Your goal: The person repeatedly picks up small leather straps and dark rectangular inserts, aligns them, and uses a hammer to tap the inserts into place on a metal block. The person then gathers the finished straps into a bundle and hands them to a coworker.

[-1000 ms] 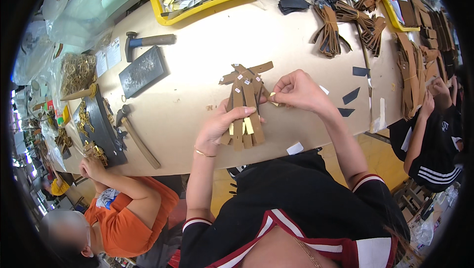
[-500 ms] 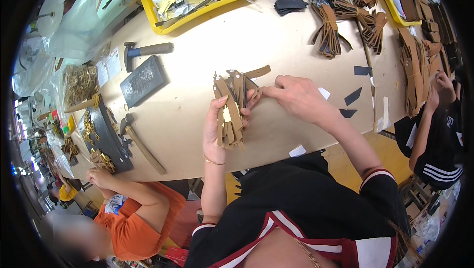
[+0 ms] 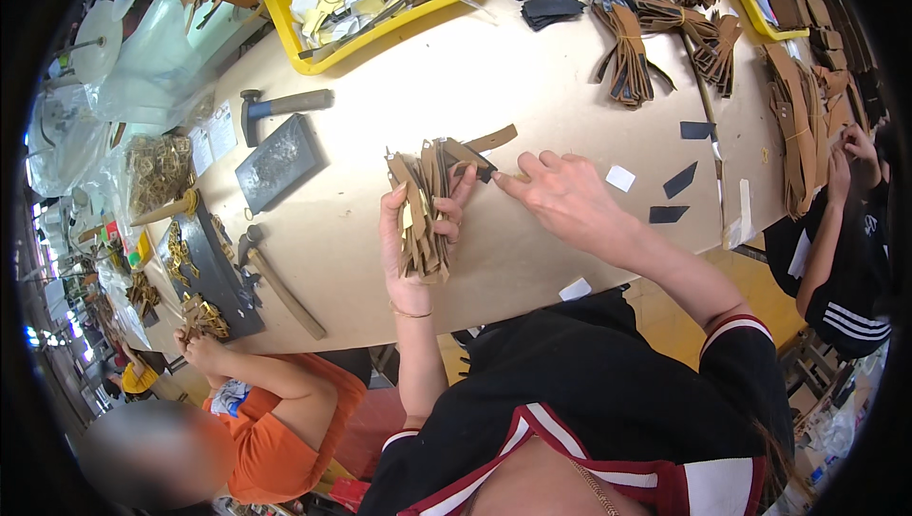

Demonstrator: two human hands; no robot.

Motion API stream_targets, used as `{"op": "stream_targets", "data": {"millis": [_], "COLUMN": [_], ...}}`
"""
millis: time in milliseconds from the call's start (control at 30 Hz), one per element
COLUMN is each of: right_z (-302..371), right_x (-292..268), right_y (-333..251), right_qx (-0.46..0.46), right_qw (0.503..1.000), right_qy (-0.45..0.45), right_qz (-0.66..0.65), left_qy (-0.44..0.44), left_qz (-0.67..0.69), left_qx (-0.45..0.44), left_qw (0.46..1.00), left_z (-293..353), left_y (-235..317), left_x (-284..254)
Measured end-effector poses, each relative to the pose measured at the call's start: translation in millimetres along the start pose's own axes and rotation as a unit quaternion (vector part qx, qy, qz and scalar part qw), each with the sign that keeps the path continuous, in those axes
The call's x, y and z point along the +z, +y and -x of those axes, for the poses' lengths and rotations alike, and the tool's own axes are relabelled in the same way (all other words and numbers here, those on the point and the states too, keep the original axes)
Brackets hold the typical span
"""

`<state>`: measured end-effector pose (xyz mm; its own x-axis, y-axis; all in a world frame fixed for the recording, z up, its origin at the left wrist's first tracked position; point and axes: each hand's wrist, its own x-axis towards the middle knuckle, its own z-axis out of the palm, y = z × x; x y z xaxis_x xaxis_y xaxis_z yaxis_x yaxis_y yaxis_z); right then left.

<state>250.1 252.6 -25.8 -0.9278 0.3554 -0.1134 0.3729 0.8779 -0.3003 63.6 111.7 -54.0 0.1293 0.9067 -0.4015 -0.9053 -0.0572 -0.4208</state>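
A fanned bundle of brown leather straps [image 3: 425, 217], with several pale yellow and white tabs among them, stands in my left hand [image 3: 391, 240]. That hand is closed round the bundle, its fingertips showing at the right side. One strap with a dark underside [image 3: 475, 161] sticks out toward the right. My right hand [image 3: 570, 198] is beside it, fingers bent and pinched at the strap's dark tip; what lies between the fingertips is too small to make out. Just beyond the bundle, a single brown strap end [image 3: 499, 138] points right.
Left on the table are a hammer [image 3: 285, 103], a dark block [image 3: 278, 162], a mallet [image 3: 285, 293] and brass buckles [image 3: 157, 174]. A yellow tray [image 3: 323, 62] and strap bundles [image 3: 622, 60] lie at the back. Dark pieces [image 3: 680, 181] lie right. Co-workers sit on both sides.
My left hand has shifted slightly left with the bundle, and the straps have turned a little. The outer strap's dark underside now shows near my right fingertips.
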Motion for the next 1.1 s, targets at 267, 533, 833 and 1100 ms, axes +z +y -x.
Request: {"op": "stream_targets", "data": {"millis": [267, 533, 833, 1100], "right_z": [-13, -17, -17, -21], "right_x": [-1, 22, 24, 30], "right_y": [8, -13, -28, -42], "right_qx": [0.267, 0.306, 0.291, 0.264], "right_qw": [0.754, 0.659, 0.793, 0.821], "right_qy": [-0.007, 0.113, 0.153, 0.238], "right_qz": [-0.6, -0.678, -0.513, -0.447], "left_qy": [0.026, 0.016, 0.028, 0.007], "left_qz": [-0.005, -0.009, -0.047, -0.09], "left_qx": [0.02, 0.01, 0.013, 0.003], "left_qw": [0.999, 1.0, 0.998, 0.996], "left_z": [-4, -4, -5, -6], "left_y": [0, 0, 1, 1], "left_x": [6, 3, -1, -2]}}
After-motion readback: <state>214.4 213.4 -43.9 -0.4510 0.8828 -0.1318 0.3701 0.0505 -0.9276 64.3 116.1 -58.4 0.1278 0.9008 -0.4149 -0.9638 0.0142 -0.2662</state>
